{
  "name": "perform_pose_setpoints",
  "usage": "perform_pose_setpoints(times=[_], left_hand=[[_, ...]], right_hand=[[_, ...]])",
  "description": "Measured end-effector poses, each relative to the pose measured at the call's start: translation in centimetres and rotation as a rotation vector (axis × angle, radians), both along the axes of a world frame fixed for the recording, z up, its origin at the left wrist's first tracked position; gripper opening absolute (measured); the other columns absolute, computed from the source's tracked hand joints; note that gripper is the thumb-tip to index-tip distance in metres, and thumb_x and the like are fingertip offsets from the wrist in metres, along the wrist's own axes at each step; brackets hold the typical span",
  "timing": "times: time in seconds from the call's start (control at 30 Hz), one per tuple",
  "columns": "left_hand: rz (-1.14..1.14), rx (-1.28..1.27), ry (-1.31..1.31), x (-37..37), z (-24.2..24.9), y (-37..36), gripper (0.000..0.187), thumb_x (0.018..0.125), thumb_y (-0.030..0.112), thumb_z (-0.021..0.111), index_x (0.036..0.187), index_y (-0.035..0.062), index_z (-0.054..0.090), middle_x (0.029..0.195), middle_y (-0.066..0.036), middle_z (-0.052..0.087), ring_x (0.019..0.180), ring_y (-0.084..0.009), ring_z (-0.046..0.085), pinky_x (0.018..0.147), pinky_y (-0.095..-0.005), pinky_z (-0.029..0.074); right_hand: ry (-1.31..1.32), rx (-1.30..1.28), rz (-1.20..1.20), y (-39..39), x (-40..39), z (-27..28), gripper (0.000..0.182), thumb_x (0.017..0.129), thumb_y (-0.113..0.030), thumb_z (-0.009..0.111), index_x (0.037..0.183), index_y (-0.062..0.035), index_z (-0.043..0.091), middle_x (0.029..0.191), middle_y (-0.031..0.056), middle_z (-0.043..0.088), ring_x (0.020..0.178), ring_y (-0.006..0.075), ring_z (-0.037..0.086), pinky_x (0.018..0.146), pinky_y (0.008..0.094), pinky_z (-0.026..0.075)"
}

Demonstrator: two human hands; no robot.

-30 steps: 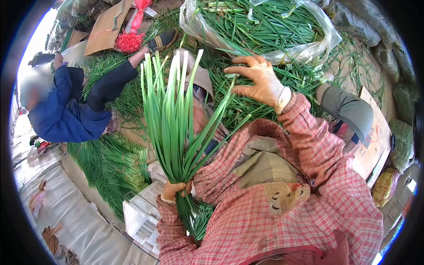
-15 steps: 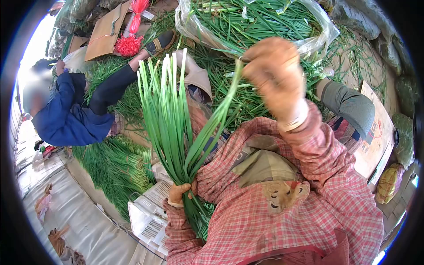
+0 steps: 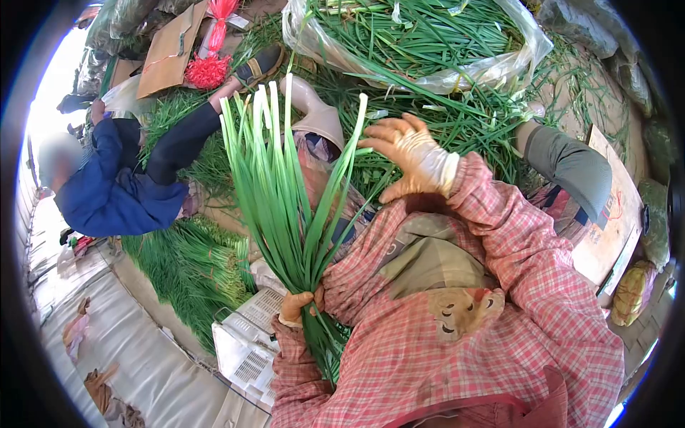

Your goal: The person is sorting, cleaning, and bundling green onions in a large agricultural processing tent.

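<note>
My left hand (image 3: 301,307), in a worn tan glove, is closed around the lower part of a bunch of leek-like greens (image 3: 285,214). The bunch stands upright, pale stalk ends at the top and green leaves hanging below the fist. On its right side one stalk (image 3: 349,153) leans away from the others. My right hand (image 3: 414,153), in a stained glove, has its fingers spread, with the fingertips close beside that stalk's upper part. Beyond it, a clear plastic sheet (image 3: 531,53) holds a heap of loose greens (image 3: 428,43).
A person in blue (image 3: 118,192) sits at the left. Tied bundles of greens (image 3: 189,260) lie below them, next to a white printed box (image 3: 246,349). Red plastic twine (image 3: 208,71) and cardboard (image 3: 168,53) are at the upper left. Filled bags (image 3: 585,28) line the right.
My right hand has come down from the stalk's tip and opened, letting go of it. The stalk now stands straighter, nearer the bunch. My left hand keeps its hold.
</note>
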State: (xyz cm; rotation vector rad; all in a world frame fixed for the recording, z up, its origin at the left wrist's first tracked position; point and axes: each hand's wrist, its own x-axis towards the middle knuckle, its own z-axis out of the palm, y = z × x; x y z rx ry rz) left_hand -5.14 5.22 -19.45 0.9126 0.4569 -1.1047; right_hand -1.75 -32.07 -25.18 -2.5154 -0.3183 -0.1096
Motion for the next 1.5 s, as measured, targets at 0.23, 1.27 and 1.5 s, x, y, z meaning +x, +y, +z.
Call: perform_pose_setpoints(times=[0.23, 1.27, 1.5], left_hand=[[0.007, -0.017, 0.036, 0.1, 0.2, -0.1, 0.053, 0.068, 0.012, 0.070, 0.113, 0.0010, 0.044, 0.069, -0.009, 0.052, 0.043, -0.0120, 0.046, 0.039, -0.0212, 0.037], [-0.110, 0.015, -0.132, 1.1, 0.7, -1.2, 0.054, 0.069, 0.012, 0.069, 0.116, 0.0007, 0.044, 0.070, -0.009, 0.056, 0.046, -0.0110, 0.048, 0.039, -0.0200, 0.037], [-0.133, 0.112, -0.201, 1.3, 1.4, -0.8, 0.041, 0.070, 0.007, 0.067, 0.106, 0.0011, 0.049, 0.074, -0.010, 0.058, 0.048, -0.0115, 0.051, 0.041, -0.0198, 0.041]], right_hand=[[-0.021, -0.225, -0.262, -1.4, 1.9, 3.2, 0.068, 0.051, -0.046, 0.073, 0.104, -0.0090, 0.053, 0.108, 0.0089, 0.052, 0.108, 0.0249, 0.045, 0.099, 0.0463, 0.024], [-0.110, 0.018, 0.097, -3.1, 7.3, 5.7, 0.037, 0.071, -0.019, 0.065, 0.107, -0.0143, 0.057, 0.107, 0.0123, 0.056, 0.097, 0.0303, 0.053, 0.084, 0.0383, 0.042], [-0.062, -0.166, 0.340, -3.1, 6.7, 3.9, 0.008, 0.069, -0.018, 0.059, 0.073, -0.0114, 0.058, 0.070, 0.0056, 0.054, 0.071, 0.0262, 0.053, 0.059, 0.0388, 0.041]])
